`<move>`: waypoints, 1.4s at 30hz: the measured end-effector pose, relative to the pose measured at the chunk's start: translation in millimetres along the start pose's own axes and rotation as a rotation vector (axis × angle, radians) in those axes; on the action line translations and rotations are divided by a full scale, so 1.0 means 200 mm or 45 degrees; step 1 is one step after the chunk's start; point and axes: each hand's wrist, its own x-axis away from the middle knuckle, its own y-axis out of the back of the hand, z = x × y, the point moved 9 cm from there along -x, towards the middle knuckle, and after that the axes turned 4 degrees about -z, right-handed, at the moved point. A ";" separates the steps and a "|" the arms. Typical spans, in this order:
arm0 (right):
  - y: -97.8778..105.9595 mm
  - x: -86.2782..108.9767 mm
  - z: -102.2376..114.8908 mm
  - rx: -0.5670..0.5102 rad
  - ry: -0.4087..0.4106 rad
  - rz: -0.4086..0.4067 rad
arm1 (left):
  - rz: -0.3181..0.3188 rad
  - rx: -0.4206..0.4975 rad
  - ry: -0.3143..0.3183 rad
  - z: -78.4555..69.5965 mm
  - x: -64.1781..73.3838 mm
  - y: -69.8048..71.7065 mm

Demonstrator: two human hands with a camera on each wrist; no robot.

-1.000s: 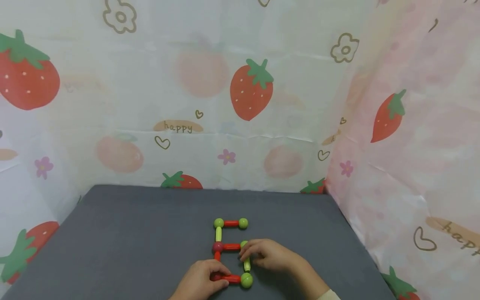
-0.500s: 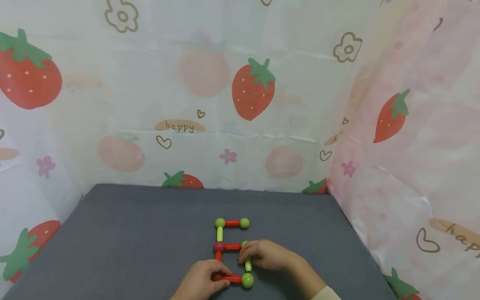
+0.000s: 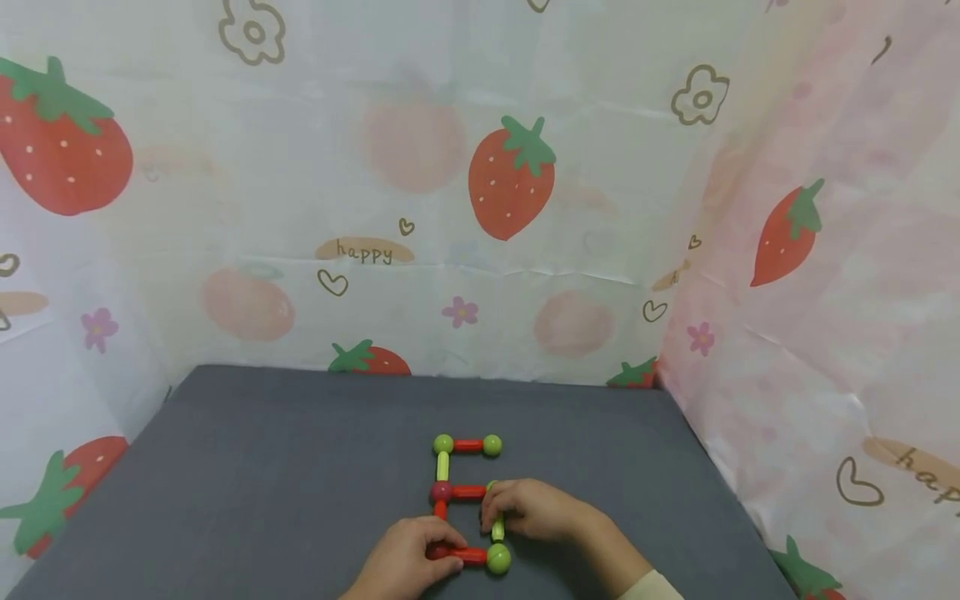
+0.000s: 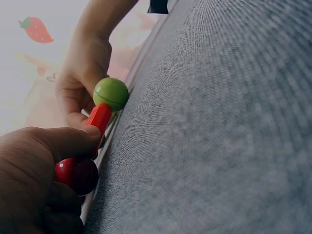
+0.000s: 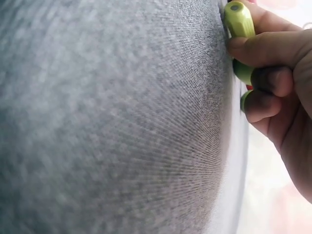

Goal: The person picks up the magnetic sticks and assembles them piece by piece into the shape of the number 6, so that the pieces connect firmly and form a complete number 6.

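Note:
A magnetic stick-and-ball figure lies on the dark table. My left hand (image 3: 408, 560) grips the near red rod (image 3: 471, 556) beside its dark red ball (image 4: 78, 174), thumb on the rod. A green ball (image 3: 498, 558) sits at that rod's right end. My right hand (image 3: 536, 508) pinches a yellow-green rod (image 5: 240, 20) between thumb and fingers. This rod's near end faces the green ball and stands just short of it. Its far end is hidden behind the fingers, by another green ball (image 5: 242, 72) at the end of the middle red rod (image 3: 468, 492).
Farther back, the figure continues with a middle dark red ball (image 3: 441, 492), an upright yellow-green rod (image 3: 442, 467), and a top red rod (image 3: 468, 446) between two green balls. Strawberry-printed cloth (image 3: 360, 308) hangs behind and beside the grey table (image 3: 300, 467).
The head view has drifted slightly, moving the scene a little to the right. Both hands keep nearly the same hold; the right fingers cover slightly more of the yellow-green rod.

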 end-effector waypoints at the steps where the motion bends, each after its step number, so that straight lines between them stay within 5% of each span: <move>1: 0.00 0.00 0.00 -0.012 -0.005 0.001 | -0.002 -0.008 -0.005 0.00 0.00 0.00; 28: 0.01 0.05 0.04 -0.072 -0.061 -0.076 | 0.013 -0.097 -0.050 0.01 -0.01 0.00; 42: 0.06 0.11 0.05 -0.029 -0.149 -0.149 | 0.016 -0.032 -0.024 -0.01 -0.01 0.00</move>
